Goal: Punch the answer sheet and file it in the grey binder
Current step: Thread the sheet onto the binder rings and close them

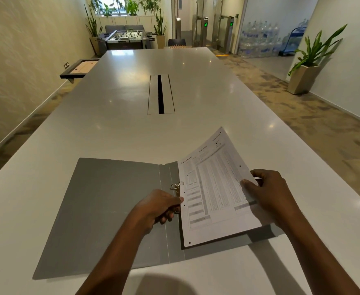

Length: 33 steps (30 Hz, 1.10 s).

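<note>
The grey binder lies open flat on the white table, its metal ring mechanism on the spine. The printed answer sheet rests over the binder's right half, tilted, with punched holes along its left edge and its right edge. My left hand pinches the sheet's left edge just beside the rings, fingers curled. My right hand grips the sheet's right edge, thumb on top. The binder's right cover is mostly hidden under the sheet.
A cable slot runs down the table's middle. Beyond the far end stand a foosball table and potted plants. A planter stands on the floor to the right, and a black-framed board at the left.
</note>
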Tool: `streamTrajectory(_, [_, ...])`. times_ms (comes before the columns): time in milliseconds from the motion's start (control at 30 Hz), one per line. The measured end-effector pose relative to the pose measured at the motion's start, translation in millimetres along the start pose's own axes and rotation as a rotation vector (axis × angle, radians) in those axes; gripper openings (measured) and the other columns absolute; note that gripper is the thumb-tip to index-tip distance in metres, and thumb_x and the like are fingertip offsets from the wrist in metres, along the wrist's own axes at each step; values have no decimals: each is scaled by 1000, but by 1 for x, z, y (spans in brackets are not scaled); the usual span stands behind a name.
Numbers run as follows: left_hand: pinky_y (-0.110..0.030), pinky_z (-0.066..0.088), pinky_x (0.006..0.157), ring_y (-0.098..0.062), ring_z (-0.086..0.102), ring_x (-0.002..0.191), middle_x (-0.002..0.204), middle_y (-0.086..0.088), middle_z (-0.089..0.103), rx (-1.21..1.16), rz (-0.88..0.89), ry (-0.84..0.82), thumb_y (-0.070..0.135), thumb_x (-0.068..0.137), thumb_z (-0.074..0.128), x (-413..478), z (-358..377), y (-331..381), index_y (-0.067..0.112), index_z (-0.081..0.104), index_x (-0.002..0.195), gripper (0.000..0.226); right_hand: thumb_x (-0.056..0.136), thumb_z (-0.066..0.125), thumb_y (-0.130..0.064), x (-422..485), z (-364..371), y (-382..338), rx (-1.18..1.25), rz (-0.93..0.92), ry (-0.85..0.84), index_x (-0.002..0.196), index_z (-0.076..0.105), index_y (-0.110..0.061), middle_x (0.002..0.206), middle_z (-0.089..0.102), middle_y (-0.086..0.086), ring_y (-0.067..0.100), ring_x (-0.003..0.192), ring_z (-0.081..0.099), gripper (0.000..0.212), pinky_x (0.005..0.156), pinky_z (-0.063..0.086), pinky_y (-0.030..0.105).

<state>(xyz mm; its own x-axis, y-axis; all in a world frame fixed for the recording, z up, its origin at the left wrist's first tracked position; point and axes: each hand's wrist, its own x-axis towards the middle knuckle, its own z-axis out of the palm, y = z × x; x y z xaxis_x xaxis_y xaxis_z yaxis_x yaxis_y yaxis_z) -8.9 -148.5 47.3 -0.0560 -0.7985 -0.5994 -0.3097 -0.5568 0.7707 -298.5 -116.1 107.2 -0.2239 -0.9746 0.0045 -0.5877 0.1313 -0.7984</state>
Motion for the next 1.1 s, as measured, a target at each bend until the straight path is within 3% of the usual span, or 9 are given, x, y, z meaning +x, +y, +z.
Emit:
streamTrajectory(67, [-21,41,45,-9,54,52,78,-11,77,-9,3,-25,22,92,77,0,0,-2,4,81,88,18,97,68,-18,0,0,1,-2,-2,-1,130,68,-10,117,75,8,0,75,63,34,57,46,10])
streamTrajectory(200, [-22,42,48,-11,54,56,91,-20,80,-31,3,-78,19,89,79,2,-2,-2,2,81,91,17,97,68,-20,1,-4,3,-3,20,-7,129,69,-10,116,75,7,8,78,68,34,52,44,10])
streamTrajectory(300, [-21,41,47,-11,53,56,82,-14,77,-23,10,-111,16,90,77,4,-3,-3,3,81,88,14,96,68,-19,0,-5,6,33,34,-17,128,69,-10,112,77,7,18,86,73,33,57,47,14])
streamTrajectory(533, [-20,40,45,-10,51,54,87,-16,79,15,33,-165,12,93,73,4,-4,0,-1,78,93,14,97,68,-20,-2,-1,11,60,55,-20,129,68,-10,117,75,8,24,95,74,33,65,54,20])
streamTrajectory(833, [-20,44,48,-9,54,56,109,-27,76,3,34,-174,13,92,75,8,-7,-2,2,80,92,12,96,68,-20,-3,-3,17,82,72,-35,125,71,-13,108,78,4,18,87,76,29,61,54,18])
streamTrajectory(933, [-20,45,49,-10,55,55,108,-27,76,10,30,-166,11,92,75,8,-7,-2,-1,80,96,14,96,69,-20,-2,-2,20,92,83,-36,124,72,-13,107,78,4,20,87,76,29,67,58,24])
streamTrajectory(1100, [-20,44,47,-10,58,53,96,-21,81,30,28,-158,10,91,76,8,-2,-1,-2,80,96,13,95,69,-21,-2,-3,26,111,90,-31,122,73,-16,104,79,3,19,85,76,27,64,56,23])
